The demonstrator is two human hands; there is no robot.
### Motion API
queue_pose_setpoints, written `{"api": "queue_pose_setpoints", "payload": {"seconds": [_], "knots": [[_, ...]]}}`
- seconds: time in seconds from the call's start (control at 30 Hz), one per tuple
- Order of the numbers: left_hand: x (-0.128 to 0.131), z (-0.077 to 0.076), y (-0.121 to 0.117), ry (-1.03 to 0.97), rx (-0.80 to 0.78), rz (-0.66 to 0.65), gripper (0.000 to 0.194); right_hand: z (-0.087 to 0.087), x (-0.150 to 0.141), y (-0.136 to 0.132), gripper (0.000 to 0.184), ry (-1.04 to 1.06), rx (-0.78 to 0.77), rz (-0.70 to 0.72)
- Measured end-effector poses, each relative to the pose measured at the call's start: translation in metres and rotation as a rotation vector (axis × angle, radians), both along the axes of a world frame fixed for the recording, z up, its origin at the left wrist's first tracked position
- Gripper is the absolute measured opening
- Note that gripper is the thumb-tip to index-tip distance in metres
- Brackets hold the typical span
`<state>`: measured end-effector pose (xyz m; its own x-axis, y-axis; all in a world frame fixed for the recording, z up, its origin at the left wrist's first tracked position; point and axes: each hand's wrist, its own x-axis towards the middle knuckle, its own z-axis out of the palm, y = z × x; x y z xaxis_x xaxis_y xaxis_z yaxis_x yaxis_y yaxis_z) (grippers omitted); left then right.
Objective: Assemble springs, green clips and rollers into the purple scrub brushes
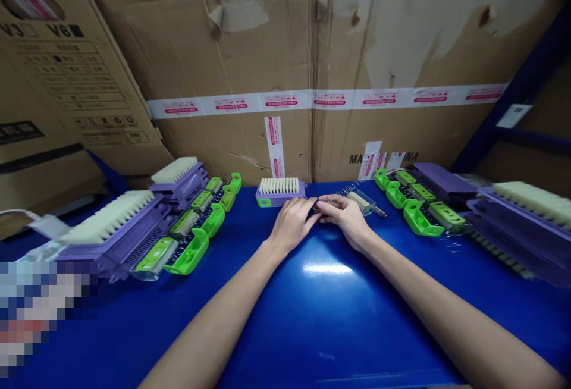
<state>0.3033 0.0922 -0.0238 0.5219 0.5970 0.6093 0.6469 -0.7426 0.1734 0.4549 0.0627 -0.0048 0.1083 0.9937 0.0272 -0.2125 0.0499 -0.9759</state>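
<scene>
My left hand (292,222) and my right hand (345,217) meet over the blue table. Their fingertips are pinched together around something small and dark that the fingers mostly hide. Just behind them stands a purple brush (280,200) with cream bristles up and a green end piece. Close to my right hand lies a clear plastic part (362,201) with a cream block inside and a thin dark tip at its right end. A coiled metal spring (352,187) shows behind my right fingers.
Left are stacked purple brushes (118,222), clear parts with lime tops (156,255) and green caps (191,252). Right are more green caps (422,219), lime-topped parts (447,215) and purple brushes (526,216). Cardboard boxes (245,50) wall the back; a blue frame post (508,88) stands right.
</scene>
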Motion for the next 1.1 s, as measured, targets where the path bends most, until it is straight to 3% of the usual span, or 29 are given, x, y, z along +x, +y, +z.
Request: {"api": "queue_pose_setpoints", "payload": {"seconds": [0.2,0.43,0.7,0.97,1.1], "knots": [[-0.001,-0.001,0.000,0.049,-0.151,-0.093,0.053,-0.004,0.006,0.006,0.034,-0.084,0.008,-0.121],[-0.003,0.000,-0.001,0.141,-0.201,-0.137,0.043,-0.010,0.012,0.010,0.034,-0.234,0.035,-0.227],[-0.005,0.008,-0.006,0.184,-0.079,-0.027,0.018,-0.009,0.012,0.010,0.037,-0.311,0.003,-0.166],[-0.004,0.010,-0.003,0.097,-0.239,-0.021,0.008,-0.008,0.010,0.006,0.033,-0.377,0.044,-0.086],[-0.004,0.008,-0.003,-0.060,-0.354,-0.040,0.020,-0.008,0.008,0.005,0.038,-0.329,0.064,-0.089]]}}
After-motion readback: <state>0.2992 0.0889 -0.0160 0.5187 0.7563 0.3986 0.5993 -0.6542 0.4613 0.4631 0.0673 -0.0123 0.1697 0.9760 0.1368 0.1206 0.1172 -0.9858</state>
